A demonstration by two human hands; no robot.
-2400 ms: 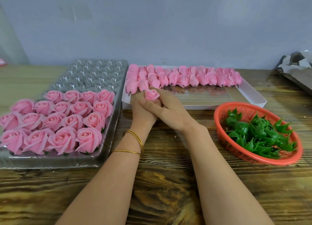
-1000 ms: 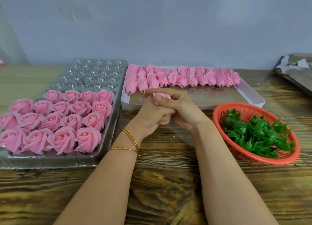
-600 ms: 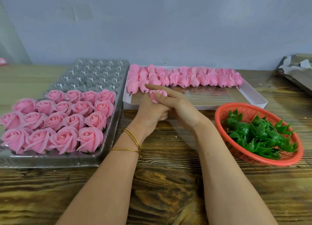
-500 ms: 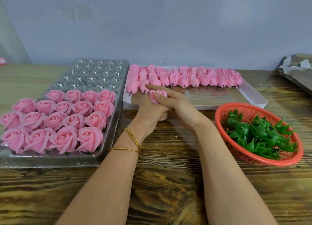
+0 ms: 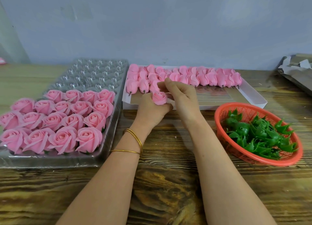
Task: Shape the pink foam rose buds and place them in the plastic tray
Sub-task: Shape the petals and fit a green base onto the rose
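Above the box's [image 5: 253, 97] near edge, mid-table [image 5: 168, 182], the left hand [image 5: 150, 111] grips a bud [image 5: 159, 98] in curled fingers, the right hand [image 5: 183, 96] curls beside it, whether pinching a petal I cannot tell, and the tray [image 5: 94, 73] lies along the table's left edge.

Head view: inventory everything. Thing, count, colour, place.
plastic tray: one, clear, table left
shaped roses: about eighteen, pink, in tray
box: one, white, centre back
unshaped buds: many, pink, in box
basket: one, red, table right
calyxes: pile, green, in basket
wrapped bundle: one, grey, far right
table: one, brown wood, underneath
rose bud: one, pink, gripped, centre
bangles: several, gold, left wrist
left hand: one, grips bud
right hand: one, curled beside bud, grip unclear
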